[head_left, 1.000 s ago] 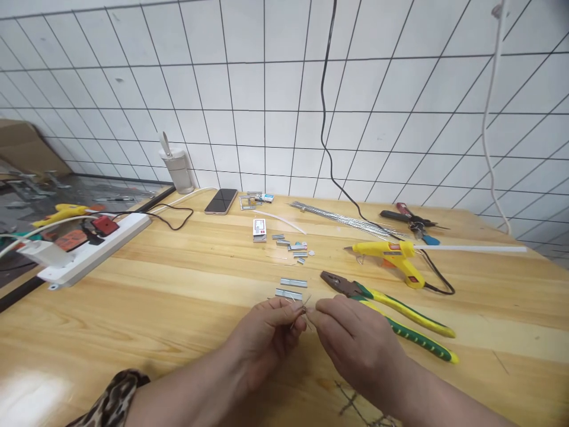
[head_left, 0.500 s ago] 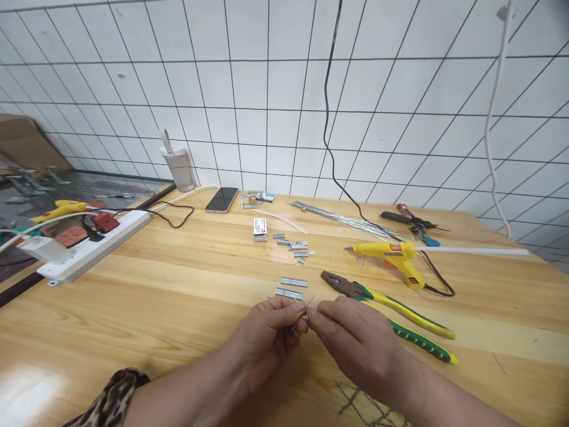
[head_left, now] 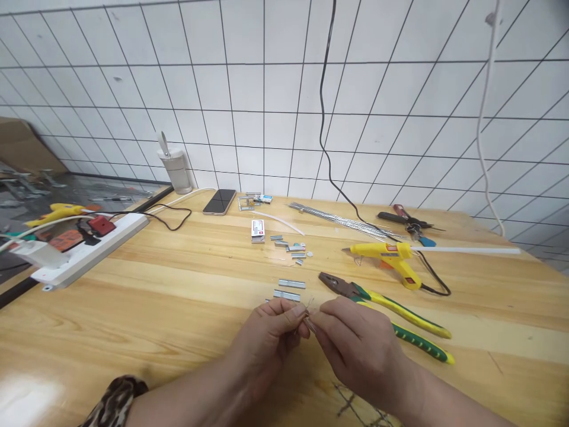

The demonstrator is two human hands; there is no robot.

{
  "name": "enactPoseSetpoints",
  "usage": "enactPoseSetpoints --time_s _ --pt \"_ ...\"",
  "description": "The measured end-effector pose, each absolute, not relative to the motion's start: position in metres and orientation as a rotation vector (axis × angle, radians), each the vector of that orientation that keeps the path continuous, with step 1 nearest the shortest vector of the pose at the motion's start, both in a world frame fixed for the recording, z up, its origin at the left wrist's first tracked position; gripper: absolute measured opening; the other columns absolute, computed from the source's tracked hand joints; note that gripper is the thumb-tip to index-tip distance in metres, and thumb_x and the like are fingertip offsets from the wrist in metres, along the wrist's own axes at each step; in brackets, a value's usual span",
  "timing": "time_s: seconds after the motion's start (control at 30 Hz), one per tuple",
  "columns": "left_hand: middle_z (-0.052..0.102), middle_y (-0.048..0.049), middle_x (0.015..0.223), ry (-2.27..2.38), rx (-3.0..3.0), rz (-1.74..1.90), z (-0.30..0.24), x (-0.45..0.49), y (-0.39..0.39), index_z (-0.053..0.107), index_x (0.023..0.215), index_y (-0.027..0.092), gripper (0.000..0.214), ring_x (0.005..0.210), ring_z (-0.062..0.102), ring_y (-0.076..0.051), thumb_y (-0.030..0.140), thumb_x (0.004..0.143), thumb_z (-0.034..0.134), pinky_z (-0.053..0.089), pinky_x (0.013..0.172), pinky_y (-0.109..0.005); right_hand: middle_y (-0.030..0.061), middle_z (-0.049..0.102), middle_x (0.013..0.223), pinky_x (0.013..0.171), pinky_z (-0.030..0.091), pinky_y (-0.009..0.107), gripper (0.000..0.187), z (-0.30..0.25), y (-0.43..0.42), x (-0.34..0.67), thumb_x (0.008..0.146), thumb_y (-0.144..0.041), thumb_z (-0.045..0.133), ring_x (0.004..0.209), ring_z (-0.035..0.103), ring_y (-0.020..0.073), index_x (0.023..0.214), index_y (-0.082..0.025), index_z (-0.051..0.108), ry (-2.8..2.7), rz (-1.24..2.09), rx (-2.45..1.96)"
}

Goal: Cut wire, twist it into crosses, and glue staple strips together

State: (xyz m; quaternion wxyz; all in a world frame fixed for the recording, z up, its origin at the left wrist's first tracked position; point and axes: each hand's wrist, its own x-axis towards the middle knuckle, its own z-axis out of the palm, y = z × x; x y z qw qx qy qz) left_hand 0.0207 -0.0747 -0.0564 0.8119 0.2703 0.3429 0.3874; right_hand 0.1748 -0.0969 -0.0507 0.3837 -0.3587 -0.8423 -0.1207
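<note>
My left hand (head_left: 278,326) is closed, its thumb and fingers pinching short pieces of thin wire (head_left: 310,303) whose ends stick up above the fingertips. Right beside it, my right hand (head_left: 362,344) is closed as well, its fingertips pressed on the same wire; the grip is partly hidden. Strips of staples (head_left: 287,295) lie just beyond the left fingers. Close behind my right hand rest combination pliers (head_left: 402,311) with green and yellow handles. Under my right wrist, a piece of twisted wire lattice (head_left: 351,403) shows in part.
A yellow glue gun (head_left: 391,255) lies at the right, before a bundle of wires (head_left: 342,220) and smaller pliers (head_left: 409,219). Further left are a staple box (head_left: 258,231), a phone (head_left: 219,202), a cup (head_left: 175,169) and a white power strip (head_left: 98,249). A tiled wall closes off the back.
The view has shifted slightly. Both hands stay together at the wire, and the right fingertips have moved slightly along it. The wire ends now stand at a different angle.
</note>
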Motion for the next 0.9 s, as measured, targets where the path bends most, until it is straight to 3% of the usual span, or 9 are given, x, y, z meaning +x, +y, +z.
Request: enactPoseSetpoints --time_s 0.2,0.37,0.57,0.9 --pt "0.056 -0.0001 0.054 0.719 0.681 0.868 -0.055 0.021 -0.077 0.057 0.052 0.014 0.027 0.059 0.047 -0.011 0.03 0.065 0.074 0.034 0.061 -0.023 0.0026 0.054 0.062 0.05 0.035 0.024 0.016 -0.05 -0.099 0.171 0.083 -0.009 0.049 0.055 0.047 0.0125 0.072 -0.016 0.058 -2.034 0.161 -1.025" --pt "0.059 -0.0009 0.057 0.742 0.871 0.894 -0.056 0.018 -0.076 0.058 0.055 0.015 0.026 0.064 0.051 -0.014 0.033 0.07 0.071 0.036 0.066 -0.027 -0.003 0.046 0.055 0.045 0.031 0.022 0.025 -0.045 -0.102 0.166 0.086 -0.029 0.049 0.049 0.038 0.0099 0.063 -0.018 0.054 -1.692 0.775 -1.274" --pt "0.059 0.0006 0.054 0.769 1.023 0.935 -0.058 0.017 -0.073 0.059 0.054 0.016 0.027 0.06 0.051 -0.013 0.033 0.072 0.069 0.038 0.066 -0.026 -0.0081 0.036 0.046 0.041 0.019 0.021 0.035 -0.044 -0.102 0.161 0.075 -0.046 0.061 0.043 0.025 0.0062 0.058 -0.018 0.05 -1.151 1.444 -1.239" --pt "0.06 -0.0006 0.058 0.759 1.109 0.947 -0.055 0.019 -0.071 0.058 0.058 0.016 0.024 0.063 0.054 -0.015 0.029 0.075 0.065 0.042 0.066 -0.028 -0.0068 0.04 0.05 0.04 0.011 0.019 0.028 -0.045 -0.102 0.16 0.068 -0.035 0.068 0.041 0.021 0.0023 0.059 -0.014 0.051 -0.733 1.77 -1.089"
